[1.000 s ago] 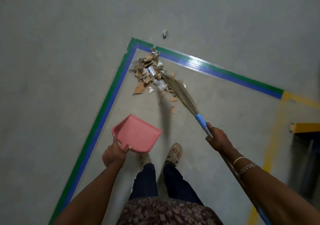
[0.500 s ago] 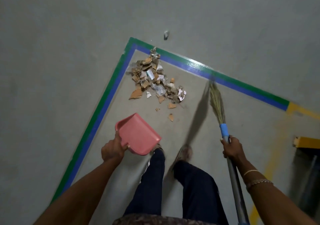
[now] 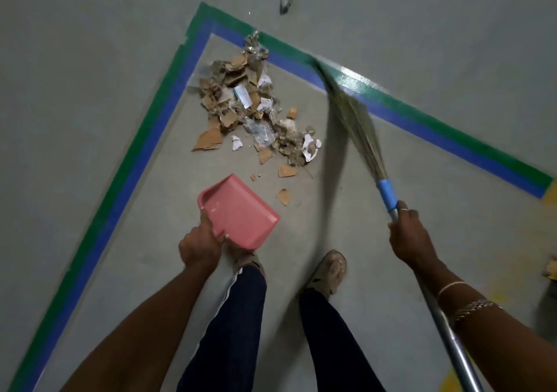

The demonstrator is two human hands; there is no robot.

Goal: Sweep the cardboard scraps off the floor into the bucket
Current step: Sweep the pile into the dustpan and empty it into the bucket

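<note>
A pile of cardboard scraps (image 3: 241, 105) mixed with paper and plastic bits lies on the grey floor inside the corner of the tape lines. A few loose scraps (image 3: 284, 196) lie nearer to me. My left hand (image 3: 200, 244) grips the handle of a pink dustpan (image 3: 239, 210), held just above the floor short of the pile. My right hand (image 3: 408, 236) grips the metal shaft of a grass broom (image 3: 355, 117) below its blue collar. The bristles reach to the tape on the right of the pile. No bucket is in view.
Green and blue floor tape (image 3: 144, 138) forms a corner around the pile. One grey scrap (image 3: 285, 1) lies beyond the tape. My two feet in sandals (image 3: 330, 269) stand behind the dustpan. Yellow floor marking (image 3: 551, 192) shows at the right edge.
The broom swung off the pile to the right, and its bristles now reach onto the tape. I stepped closer to the pile, and the dustpan came forward with my left hand.
</note>
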